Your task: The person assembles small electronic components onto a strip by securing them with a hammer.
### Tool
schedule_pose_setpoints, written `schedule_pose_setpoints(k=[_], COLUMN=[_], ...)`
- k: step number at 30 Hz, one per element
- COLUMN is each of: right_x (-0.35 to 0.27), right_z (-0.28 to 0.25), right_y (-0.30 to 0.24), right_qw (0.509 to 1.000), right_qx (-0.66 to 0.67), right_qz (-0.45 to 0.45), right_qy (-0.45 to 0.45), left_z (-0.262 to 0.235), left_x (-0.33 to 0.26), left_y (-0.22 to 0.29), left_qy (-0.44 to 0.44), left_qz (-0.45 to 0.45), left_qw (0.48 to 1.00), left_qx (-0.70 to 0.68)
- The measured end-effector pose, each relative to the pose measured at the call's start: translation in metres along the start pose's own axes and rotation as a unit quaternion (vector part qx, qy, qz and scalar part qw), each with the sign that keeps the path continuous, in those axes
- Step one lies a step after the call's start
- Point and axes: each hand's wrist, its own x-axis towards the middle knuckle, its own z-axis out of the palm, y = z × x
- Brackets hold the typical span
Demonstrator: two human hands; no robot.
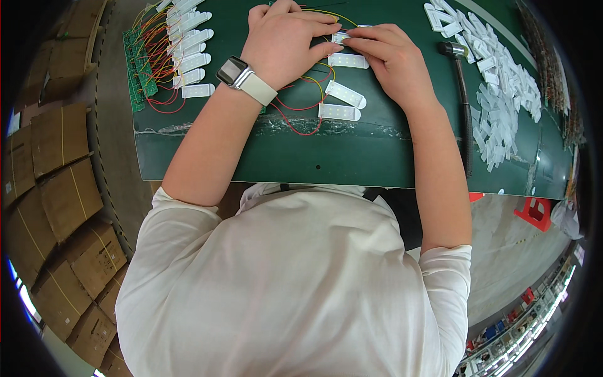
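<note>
At the far middle of the green table, my left hand [282, 41] and my right hand [392, 60] meet over a small white LED module [340, 38]. The thumb and index finger of my left hand close on its left side. My right fingertips press together at its right side and partly hide it. Just nearer lie three more white LED modules: one right below my fingers [349, 61], one tilted [345, 95] and one flat [339, 112]. Red and yellow wires [295, 108] run from them to the left, under my left hand and wrist.
On the left, a row of wired white modules [191, 61] joins green circuit boards [135, 69]. A black-handled hammer [465, 107] lies to the right, beside piled white plastic housings [496, 56] and translucent covers [493, 125]. Cardboard boxes [59, 135] stand left; a red stool [534, 213] stands right.
</note>
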Motion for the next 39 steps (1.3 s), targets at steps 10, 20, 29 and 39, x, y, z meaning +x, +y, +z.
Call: schedule_pose_setpoints(k=[10, 20, 29, 39], right_x=[-0.001, 0.003, 0.002, 0.003], right_z=[0.0, 0.001, 0.004, 0.003], right_y=[0.0, 0.002, 0.0, 0.002], right_qw=[1.0, 0.999, 0.998, 0.999], right_qx=[-0.014, 0.037, 0.043, 0.019], right_qz=[0.004, 0.036, 0.041, 0.034], right_qy=[-0.003, 0.009, 0.019, 0.029], left_z=[-0.005, -0.005, -0.02, -0.009], left_x=[0.001, 0.001, 0.006, 0.01], left_y=[0.011, 0.004, 0.002, -0.003], left_qy=[0.008, -0.03, -0.116, -0.12], left_qz=[-0.079, -0.1, -0.101, -0.111], left_qw=[0.996, 0.994, 0.988, 0.986], left_qx=[0.037, 0.04, 0.003, 0.031])
